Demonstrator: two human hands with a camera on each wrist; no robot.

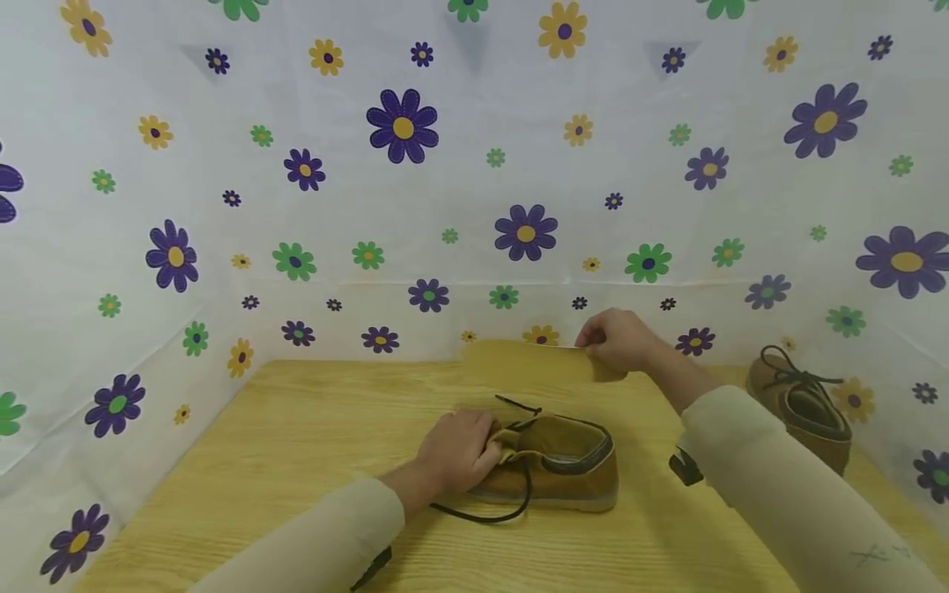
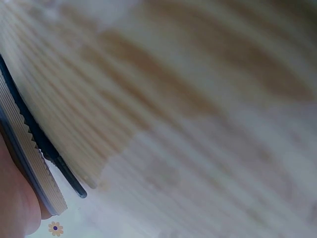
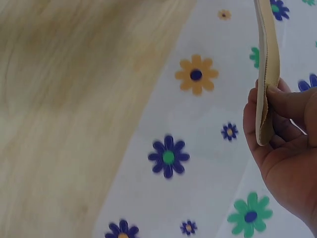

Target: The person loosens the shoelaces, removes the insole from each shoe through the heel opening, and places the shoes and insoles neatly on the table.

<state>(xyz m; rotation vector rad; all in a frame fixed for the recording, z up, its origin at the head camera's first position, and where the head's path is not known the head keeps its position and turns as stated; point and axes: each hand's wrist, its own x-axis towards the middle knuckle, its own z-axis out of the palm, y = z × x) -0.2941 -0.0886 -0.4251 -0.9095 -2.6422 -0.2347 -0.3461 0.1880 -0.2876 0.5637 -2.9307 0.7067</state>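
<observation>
A tan-brown lace-up shoe [image 1: 596,482] sits on the wooden table, its heel to the right and its laces undone. My left hand [image 1: 454,451] grips its front part by the tongue, covering the toe. One dark lace [image 1: 493,520] loops down onto the table. In the left wrist view, the shoe's ridged sole [image 2: 37,158] runs along the left edge. Above and behind the shoe, my right hand [image 1: 621,339] pinches a thin tan insole [image 1: 522,364] by one end. The right wrist view shows this insole edge-on, between thumb and fingers.
Another brown shoe [image 1: 826,432], its dark laces tied, stands at the right side of the table [image 1: 319,445]. White cloth [image 1: 474,181] with printed flowers hangs around the back and sides.
</observation>
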